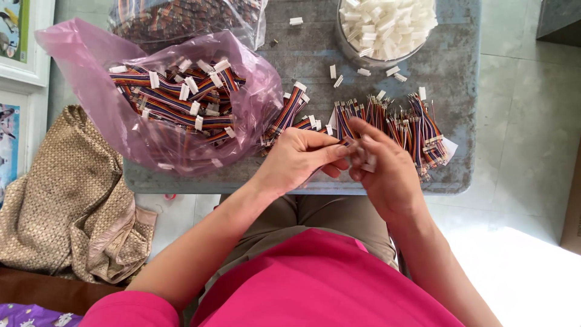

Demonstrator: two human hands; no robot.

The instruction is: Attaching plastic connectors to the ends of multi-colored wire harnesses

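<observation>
My left hand point(299, 158) and my right hand point(387, 172) meet above the near edge of a small grey table point(302, 60). Together they pinch one short multicoloured ribbon cable point(346, 143); a small white plastic connector point(366, 162) shows at my right fingers. Just beyond my hands lies a row of loose multicoloured cables point(399, 121) with bare ends. A few cables with white connectors fitted point(290, 112) lie to the left of that row.
A pink plastic bag point(242, 121) full of cables with connectors lies open at the table's left. A clear tub point(387, 27) of white connectors stands at the back right. A second bag point(181, 18) sits behind. A woven cloth bag point(66, 194) rests left of the table.
</observation>
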